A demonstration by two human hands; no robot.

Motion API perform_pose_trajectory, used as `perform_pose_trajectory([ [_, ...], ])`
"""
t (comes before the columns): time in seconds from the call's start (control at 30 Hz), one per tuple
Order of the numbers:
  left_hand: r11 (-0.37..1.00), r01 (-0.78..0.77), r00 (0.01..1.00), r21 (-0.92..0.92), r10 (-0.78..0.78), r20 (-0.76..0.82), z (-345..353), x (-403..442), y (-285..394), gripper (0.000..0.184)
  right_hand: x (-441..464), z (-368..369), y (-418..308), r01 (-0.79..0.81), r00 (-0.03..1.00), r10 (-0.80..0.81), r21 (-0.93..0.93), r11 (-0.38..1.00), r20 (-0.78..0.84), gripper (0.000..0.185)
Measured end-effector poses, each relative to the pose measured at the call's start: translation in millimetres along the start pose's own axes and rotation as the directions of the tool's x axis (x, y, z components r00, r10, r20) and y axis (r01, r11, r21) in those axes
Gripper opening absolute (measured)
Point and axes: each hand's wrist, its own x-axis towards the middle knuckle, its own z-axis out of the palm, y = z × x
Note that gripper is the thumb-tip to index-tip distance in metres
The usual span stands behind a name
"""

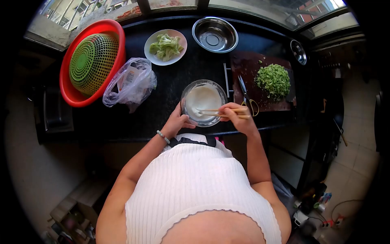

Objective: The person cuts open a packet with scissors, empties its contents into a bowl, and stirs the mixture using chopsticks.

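Note:
A glass bowl (224, 95) with a white, smooth mixture (203, 96) in it stands near the counter's front edge. Its left rim and side are gripped by my left hand (177, 121), which has a beaded bracelet at the wrist. From the right, my right hand (236, 118) holds a pair of wooden chopsticks (211, 112), closed around their upper part. The chopstick tips dip into the mixture at the left side of the bowl. Just right of my right hand lie scissors (245, 94) with yellow handles, partly on the cutting board.
Chopped greens (273, 82) lie on a dark red cutting board (243, 65) at right. Behind are a steel bowl (197, 42) and a white plate (149, 57) of pale green leaves. At left, a red basin (65, 87) holds a green colander (87, 61), beside a plastic bag (136, 81).

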Motion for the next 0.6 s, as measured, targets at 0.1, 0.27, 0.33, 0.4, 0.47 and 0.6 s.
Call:
perform_pose_trajectory([
  [0.1, 1.000, -0.007, 1.000, -0.007, 0.007, -0.003, -0.7, -3.3, -7.5, 0.079, 10.4, -18.1, -5.3, 0.062, 0.943, -0.106, -0.147, 0.987, -0.315, 0.017],
  [0.27, 1.000, -0.014, 1.000, -0.005, 0.014, -0.006, -0.2, -0.8, 0.6, 0.077, 8.0, -13.6, -8.3, -0.040, 0.998, 0.035, -0.104, 0.994, -0.052, 0.016],
  [0.33, 1.000, -0.001, 1.000, -0.016, 0.001, -0.007, 0.6, -5.5, -5.6, 0.077, 15.4, -24.6, -16.9, -0.076, 0.955, 0.022, -0.175, 0.982, -0.295, 0.014],
  [0.4, 1.000, 0.011, 1.000, 0.001, -0.011, 0.006, 1.9, -2.8, -1.7, 0.077, 16.7, -2.0, -14.3, 0.133, 0.988, -0.149, -0.303, 0.944, -0.032, 0.016],
  [0.47, 1.000, 0.010, 1.000, 0.012, -0.011, 0.025, -1.7, -1.0, 0.0, 0.077, 12.0, 6.0, -9.5, 0.011, 0.993, 0.000, -0.093, 0.996, 0.122, 0.016],
  [0.6, 1.000, -0.019, 1.000, -0.021, 0.020, 0.016, -2.2, -1.3, -3.0, 0.077, 28.3, -13.5, -20.0, 0.065, 0.969, -0.121, -0.250, 0.966, -0.216, 0.018],
])
